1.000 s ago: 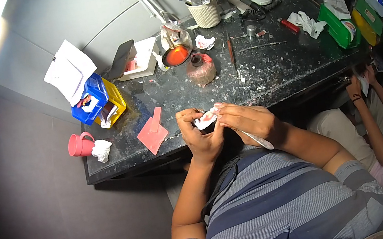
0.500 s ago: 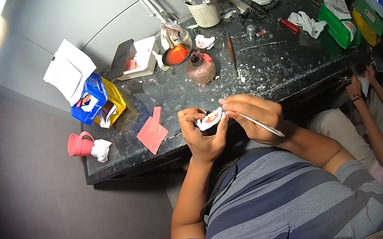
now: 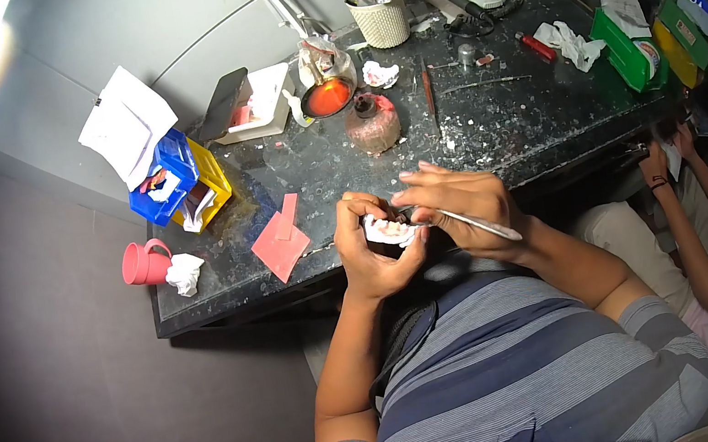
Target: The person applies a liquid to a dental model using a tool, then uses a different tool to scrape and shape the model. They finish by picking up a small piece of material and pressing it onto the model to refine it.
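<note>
A small white dental cast (image 3: 390, 231) with pink at its teeth was held in front of the chest, just off the near edge of the dark counter (image 3: 495, 120), and a carving or trimming step on it was judged to be in hand. The left hand (image 3: 370, 251) was cupped beneath, fingers curled closed about the cast and wrist bent up from a raised forearm; the right hand (image 3: 461, 209) was closed in a pen-like grip on a slim metal instrument (image 3: 480, 224), whose tip was laid against the cast. A steady cast and short, light strokes were judged to be what the next move called for.
</note>
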### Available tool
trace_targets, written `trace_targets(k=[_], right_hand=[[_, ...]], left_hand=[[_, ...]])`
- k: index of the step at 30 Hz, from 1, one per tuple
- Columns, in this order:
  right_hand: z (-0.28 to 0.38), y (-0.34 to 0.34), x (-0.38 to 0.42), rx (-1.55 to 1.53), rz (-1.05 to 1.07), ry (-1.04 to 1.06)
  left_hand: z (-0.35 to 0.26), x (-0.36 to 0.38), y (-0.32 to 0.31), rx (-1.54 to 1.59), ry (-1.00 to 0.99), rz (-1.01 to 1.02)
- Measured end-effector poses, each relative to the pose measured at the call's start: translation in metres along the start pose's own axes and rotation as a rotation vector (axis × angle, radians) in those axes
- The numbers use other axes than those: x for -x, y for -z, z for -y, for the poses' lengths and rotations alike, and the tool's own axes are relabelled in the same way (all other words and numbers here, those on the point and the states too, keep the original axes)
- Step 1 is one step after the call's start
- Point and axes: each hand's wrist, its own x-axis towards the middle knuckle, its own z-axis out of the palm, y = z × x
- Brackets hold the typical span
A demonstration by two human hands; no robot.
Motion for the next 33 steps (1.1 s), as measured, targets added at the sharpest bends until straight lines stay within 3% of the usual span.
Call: trace_targets(k=[8,11,15,21,33], right_hand=[[0.000,0.001,-0.002,-0.138,0.101,0.062],[-0.004,-0.003,-0.001,-0.066,-0.009,-0.125],[0.006,0.004,-0.009,-0.063,-0.028,-0.071],[0.009,-0.002,-0.010,-0.343,0.041,-0.016],[0.010,-0.014,-0.011,-0.301,0.143,0.021]], left_hand=[[0.007,-0.008,0.012,0.060,-0.097,0.122],[0.004,-0.010,0.011,0.383,-0.018,0.136],[0.001,-0.009,0.011,0.416,-0.001,0.135],[0.001,-0.009,0.020,0.612,0.192,0.172],[0.003,-0.010,0.022,0.673,0.182,0.230]])
